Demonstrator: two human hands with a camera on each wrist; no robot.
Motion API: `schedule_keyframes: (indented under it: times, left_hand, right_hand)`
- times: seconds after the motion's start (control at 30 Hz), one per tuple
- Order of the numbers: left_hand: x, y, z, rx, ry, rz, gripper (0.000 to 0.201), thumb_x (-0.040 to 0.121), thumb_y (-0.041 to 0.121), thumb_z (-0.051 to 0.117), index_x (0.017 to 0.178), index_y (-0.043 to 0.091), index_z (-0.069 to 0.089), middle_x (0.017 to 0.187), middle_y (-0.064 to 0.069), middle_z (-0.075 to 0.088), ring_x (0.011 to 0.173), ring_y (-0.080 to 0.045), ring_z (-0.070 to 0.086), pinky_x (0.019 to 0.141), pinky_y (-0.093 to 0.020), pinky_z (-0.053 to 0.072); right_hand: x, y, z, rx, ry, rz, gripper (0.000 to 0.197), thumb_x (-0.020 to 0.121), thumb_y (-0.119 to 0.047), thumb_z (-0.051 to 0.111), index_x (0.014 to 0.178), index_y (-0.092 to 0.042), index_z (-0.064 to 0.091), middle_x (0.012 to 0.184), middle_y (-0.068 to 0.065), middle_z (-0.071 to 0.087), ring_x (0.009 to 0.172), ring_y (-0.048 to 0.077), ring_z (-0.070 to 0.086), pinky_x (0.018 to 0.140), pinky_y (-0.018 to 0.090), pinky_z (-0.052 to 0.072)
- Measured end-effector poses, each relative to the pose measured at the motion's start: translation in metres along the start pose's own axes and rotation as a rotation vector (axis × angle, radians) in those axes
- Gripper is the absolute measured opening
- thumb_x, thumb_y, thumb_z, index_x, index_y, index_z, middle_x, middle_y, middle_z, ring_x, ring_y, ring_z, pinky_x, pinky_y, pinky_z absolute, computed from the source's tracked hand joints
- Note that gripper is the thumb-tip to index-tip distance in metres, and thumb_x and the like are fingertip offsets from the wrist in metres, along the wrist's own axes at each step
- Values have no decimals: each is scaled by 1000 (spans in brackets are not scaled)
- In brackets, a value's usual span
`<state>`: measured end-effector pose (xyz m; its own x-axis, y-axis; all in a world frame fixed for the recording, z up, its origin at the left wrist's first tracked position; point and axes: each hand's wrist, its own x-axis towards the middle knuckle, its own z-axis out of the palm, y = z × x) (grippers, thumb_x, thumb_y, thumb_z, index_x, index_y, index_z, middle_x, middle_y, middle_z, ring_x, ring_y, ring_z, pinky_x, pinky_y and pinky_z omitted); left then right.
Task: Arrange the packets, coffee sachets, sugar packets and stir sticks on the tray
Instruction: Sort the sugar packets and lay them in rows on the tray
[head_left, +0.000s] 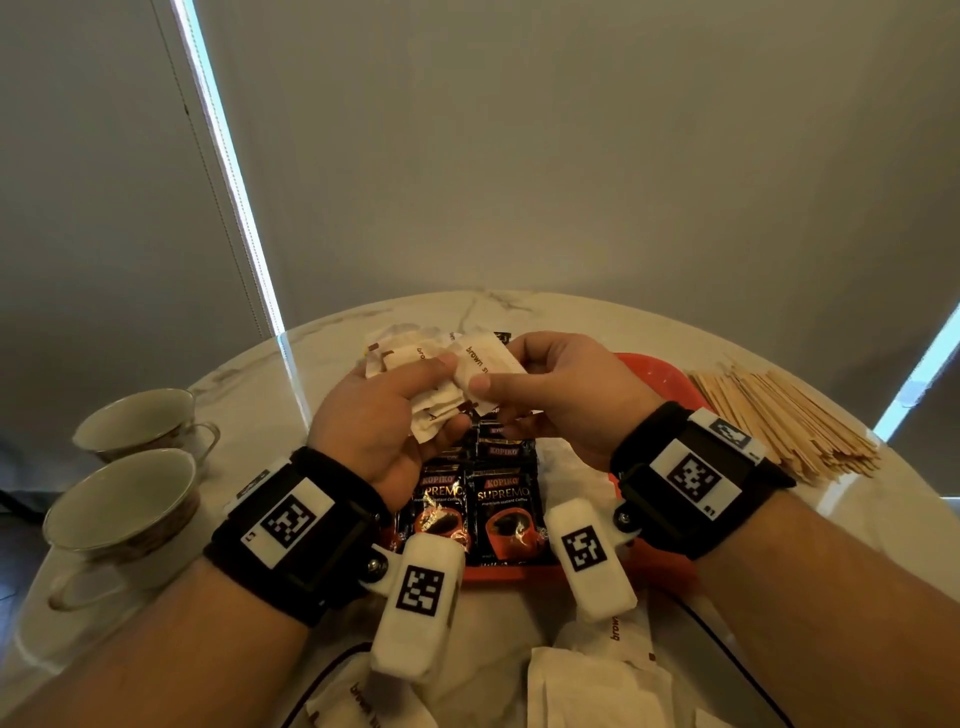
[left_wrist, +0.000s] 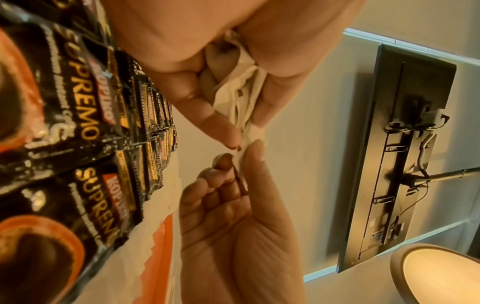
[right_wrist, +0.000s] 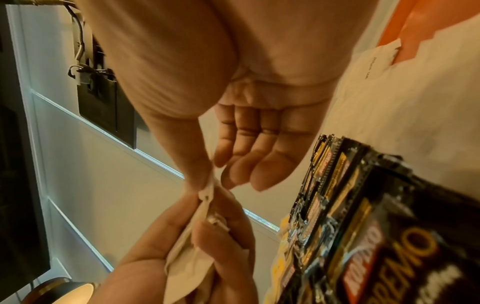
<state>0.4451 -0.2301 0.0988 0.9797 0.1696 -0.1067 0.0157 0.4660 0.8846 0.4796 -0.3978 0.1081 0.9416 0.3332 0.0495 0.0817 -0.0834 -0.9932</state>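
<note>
Both hands hover over the orange tray (head_left: 655, 378). My left hand (head_left: 441, 396) grips a bunch of white brown-sugar packets (head_left: 439, 413), seen bunched between its fingers in the left wrist view (left_wrist: 242, 96). My right hand (head_left: 497, 365) pinches one sugar packet (head_left: 484, 352) from that bunch between thumb and forefinger; its other fingers lie loosely curled (right_wrist: 254, 156). Black Kopiko coffee sachets (head_left: 475, 512) lie overlapped in two rows on the tray below the hands. A pile of wooden stir sticks (head_left: 779, 426) lies on the table right of the tray.
Two teacups (head_left: 130, 499) stand at the table's left edge. More sugar packets lie beyond the tray (head_left: 402, 345) and near the front edge (head_left: 587, 680). The marble table (head_left: 519, 306) is round, with a wall behind it.
</note>
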Motion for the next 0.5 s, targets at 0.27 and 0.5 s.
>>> schedule_keyframes:
  times: [0.27, 0.5]
  left_hand:
    - [1, -4, 2, -31, 15, 16, 33, 92, 3, 72, 124, 7, 65, 88, -11, 80, 66, -21, 76, 45, -26, 56]
    - [5, -4, -1, -60, 44, 3, 33, 93, 6, 73, 125, 6, 65, 95, -14, 79, 68, -22, 75, 47, -26, 57]
  right_hand:
    - [8, 2, -2, 189, 237, -32, 17, 86, -10, 79, 97, -2, 69, 81, 11, 60, 64, 15, 53, 53, 26, 49]
    - [5, -1, -1, 153, 150, 19, 9, 89, -5, 75, 94, -4, 67, 80, 9, 66, 64, 14, 60, 54, 26, 53]
